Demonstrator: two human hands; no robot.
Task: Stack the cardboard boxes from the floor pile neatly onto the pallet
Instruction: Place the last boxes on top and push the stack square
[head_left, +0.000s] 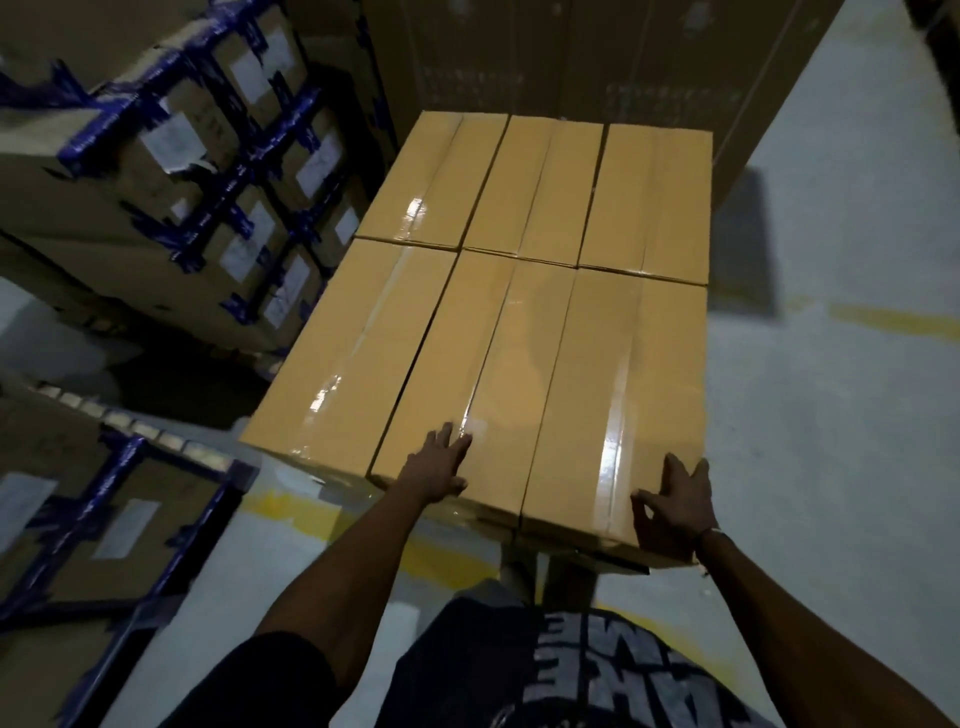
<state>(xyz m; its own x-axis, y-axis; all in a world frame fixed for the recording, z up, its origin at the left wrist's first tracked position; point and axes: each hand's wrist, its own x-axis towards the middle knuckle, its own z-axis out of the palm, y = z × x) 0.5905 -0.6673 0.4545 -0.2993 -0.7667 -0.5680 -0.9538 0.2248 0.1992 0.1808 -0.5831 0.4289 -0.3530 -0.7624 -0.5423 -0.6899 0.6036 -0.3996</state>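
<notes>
Boxes (524, 291) of tan cardboard are sitting in a tidy block of six, three in a far row and three in a near row, their long sides touching and clear tape shining along each top seam. What the block is standing on is hidden beneath it, so the pallet itself cannot be made out.

The left hand (435, 467) is lying flat on the near end of the middle box (483, 374), fingers straight and slightly spread, palm pressing down on the taped seam. The right hand (675, 506) is resting on the near right corner of the right-hand box (618, 395), fingers reaching up along the outer edge and the thumb spread wide over the top; it is touching the corner rather than curling round it.

To the left, other cartons (218, 171) bound with blue tape and bearing white labels are standing in tall stacks, and one more is lying low at the near left. The pale floor (831, 441) is showing a yellow painted line on the right and under the near edge of the block.
</notes>
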